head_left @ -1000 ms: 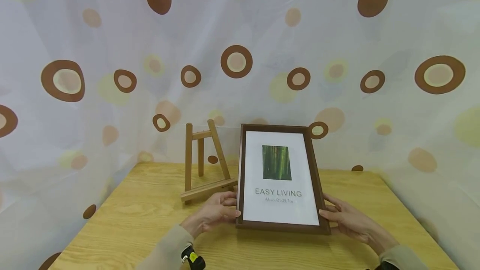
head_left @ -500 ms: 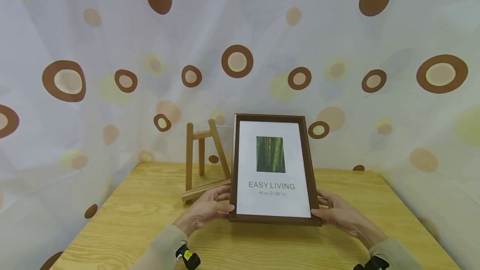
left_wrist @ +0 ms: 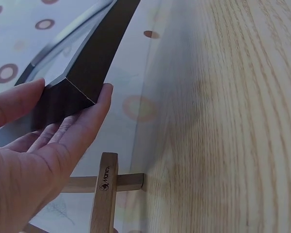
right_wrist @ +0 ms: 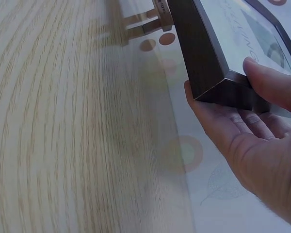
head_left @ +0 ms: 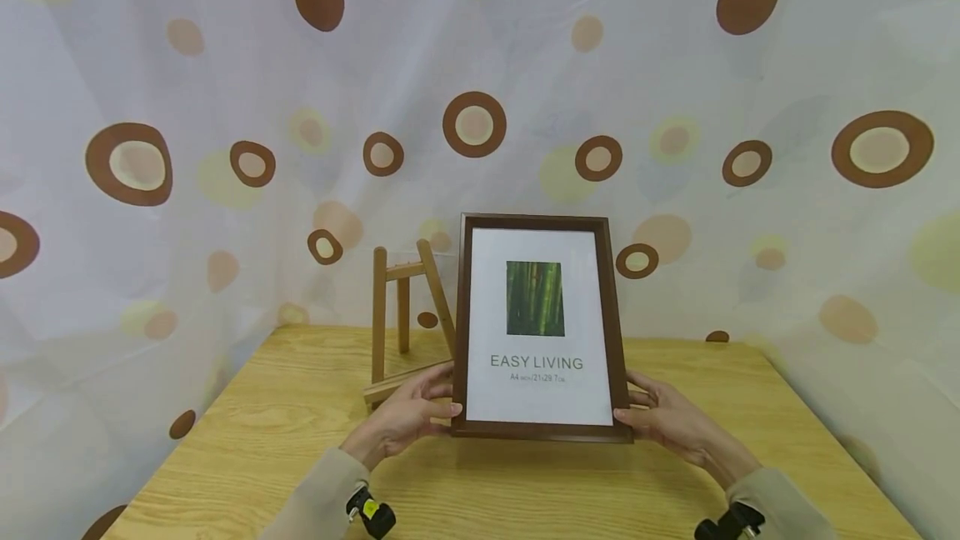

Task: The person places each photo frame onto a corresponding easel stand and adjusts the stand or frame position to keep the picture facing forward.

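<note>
A brown picture frame [head_left: 536, 432] with a white "EASY LIVING" insert and a small green bamboo picture stands nearly upright, raised off the table. My left hand [head_left: 408, 413] grips its lower left side, thumb on the front and fingers behind. On the lower right side my right hand [head_left: 678, 423] holds it the same way. Both wrist views show the dark lower corners of the frame between thumb and fingers. Just left of the frame, partly hidden behind it and my left hand, is a small wooden easel [head_left: 379, 315]; its ledge [head_left: 386, 390] shows near my left fingers.
The light wooden table [head_left: 247, 440] extends to both sides and in front of the hands. A white curtain [head_left: 540, 48] with brown and pale dots hangs behind and at both sides of the table.
Both hands have moved the picture frame left and upward, closer to the easel, and tilted it more upright. It now covers part of the easel's right side. The easel has stayed in place.
</note>
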{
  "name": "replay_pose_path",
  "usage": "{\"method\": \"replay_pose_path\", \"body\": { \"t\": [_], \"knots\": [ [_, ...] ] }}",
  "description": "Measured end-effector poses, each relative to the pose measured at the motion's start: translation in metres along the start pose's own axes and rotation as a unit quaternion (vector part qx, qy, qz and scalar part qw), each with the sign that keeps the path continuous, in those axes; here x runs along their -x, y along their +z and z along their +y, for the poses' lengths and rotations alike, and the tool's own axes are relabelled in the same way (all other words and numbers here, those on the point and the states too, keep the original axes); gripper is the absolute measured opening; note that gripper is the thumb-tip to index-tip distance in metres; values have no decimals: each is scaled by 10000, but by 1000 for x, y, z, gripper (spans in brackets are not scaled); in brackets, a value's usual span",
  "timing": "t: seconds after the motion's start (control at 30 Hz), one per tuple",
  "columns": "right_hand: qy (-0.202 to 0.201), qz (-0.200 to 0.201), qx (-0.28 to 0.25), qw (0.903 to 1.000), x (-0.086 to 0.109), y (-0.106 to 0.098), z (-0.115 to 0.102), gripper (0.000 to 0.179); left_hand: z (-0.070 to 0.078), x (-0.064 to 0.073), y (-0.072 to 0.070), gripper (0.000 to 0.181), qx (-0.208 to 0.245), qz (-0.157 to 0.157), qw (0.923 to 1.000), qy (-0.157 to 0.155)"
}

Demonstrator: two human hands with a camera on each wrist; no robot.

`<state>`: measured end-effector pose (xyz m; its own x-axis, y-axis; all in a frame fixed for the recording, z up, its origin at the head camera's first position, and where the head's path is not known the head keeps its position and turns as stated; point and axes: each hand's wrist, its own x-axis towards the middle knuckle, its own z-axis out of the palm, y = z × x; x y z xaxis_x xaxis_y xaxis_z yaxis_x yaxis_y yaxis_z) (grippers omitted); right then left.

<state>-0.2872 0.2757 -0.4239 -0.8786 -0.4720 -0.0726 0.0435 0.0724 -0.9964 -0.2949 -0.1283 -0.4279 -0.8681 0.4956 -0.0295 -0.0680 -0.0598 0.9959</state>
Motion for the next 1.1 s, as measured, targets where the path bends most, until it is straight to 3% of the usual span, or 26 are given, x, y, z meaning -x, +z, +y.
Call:
{"method": "replay_pose_path", "body": {
  "t": [0.37, 0.7, 0.9, 1.1],
  "knots": [
    [-61, 100, 40, 9999, -4, 3, 0, 88, 0, 0, -1, 73, 23, -43, 9999, 95],
    [-91, 261, 231, 9993, -7, 6, 1, 86, -2, 1, 0, 76, -55, 215, 9996, 158],
    [-45, 219, 261, 9994, -9, 7, 2, 87, -5, 3, -1, 79, -256, 313, 9990, 207],
    [-149, 126, 153, 9997, -11, 7, 2, 87, -6, 2, -4, 78, -482, 221, 9981, 311]
  ]
}}
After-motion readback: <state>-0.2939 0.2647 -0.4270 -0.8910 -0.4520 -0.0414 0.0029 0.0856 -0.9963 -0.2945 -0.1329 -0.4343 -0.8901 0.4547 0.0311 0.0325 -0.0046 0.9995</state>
